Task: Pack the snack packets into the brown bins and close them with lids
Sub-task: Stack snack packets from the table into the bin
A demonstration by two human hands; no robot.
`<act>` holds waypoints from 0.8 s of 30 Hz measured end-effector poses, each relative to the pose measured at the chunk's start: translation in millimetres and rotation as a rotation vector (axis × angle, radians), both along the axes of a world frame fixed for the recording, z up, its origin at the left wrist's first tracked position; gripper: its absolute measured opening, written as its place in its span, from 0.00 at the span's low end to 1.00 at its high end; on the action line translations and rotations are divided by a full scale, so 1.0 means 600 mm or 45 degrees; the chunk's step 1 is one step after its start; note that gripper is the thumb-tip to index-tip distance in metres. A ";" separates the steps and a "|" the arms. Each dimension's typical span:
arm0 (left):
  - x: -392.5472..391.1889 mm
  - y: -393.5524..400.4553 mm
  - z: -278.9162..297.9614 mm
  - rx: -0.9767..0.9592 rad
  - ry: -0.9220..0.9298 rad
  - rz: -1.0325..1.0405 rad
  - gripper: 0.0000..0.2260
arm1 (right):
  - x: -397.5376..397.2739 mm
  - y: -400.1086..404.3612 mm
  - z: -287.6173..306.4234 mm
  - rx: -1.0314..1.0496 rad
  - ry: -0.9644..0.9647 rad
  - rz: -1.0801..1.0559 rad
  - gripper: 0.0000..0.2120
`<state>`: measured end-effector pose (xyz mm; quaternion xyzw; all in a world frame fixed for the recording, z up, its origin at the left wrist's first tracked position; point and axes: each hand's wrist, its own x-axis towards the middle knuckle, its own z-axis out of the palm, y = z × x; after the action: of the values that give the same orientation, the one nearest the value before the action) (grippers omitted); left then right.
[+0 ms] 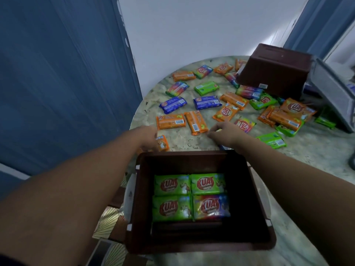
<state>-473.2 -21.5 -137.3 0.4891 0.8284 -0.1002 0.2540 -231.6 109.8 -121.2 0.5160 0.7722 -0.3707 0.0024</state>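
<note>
An open brown bin (255, 191) stands at the near edge of the round table, with three green snack packets and one rainbow packet (211, 207) lying flat on its floor. Beyond the bin, my left hand (148, 137) rests on an orange packet (162, 144), fingers curled over its left end. My right hand (224, 134) is just past the bin's far rim, fingertips down beside an orange packet (196, 122); something blue shows under its wrist. Several orange, green, blue and rainbow packets lie scattered across the table.
A second brown bin (274, 70) lies upside down at the table's back right, partly on packets. A grey lid or tray (334, 93) leans at the right edge. The marbled tabletop (182, 139) meets a white wall behind and blue panels at left.
</note>
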 end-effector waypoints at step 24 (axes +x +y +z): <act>0.034 0.045 -0.009 0.490 -0.163 -0.124 0.33 | -0.023 0.053 -0.059 0.350 -0.624 -0.001 0.52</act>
<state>-452.8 5.3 -142.5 0.5736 0.7897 0.0790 0.2028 -245.4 141.6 -156.7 0.5860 0.7915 -0.1267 0.1190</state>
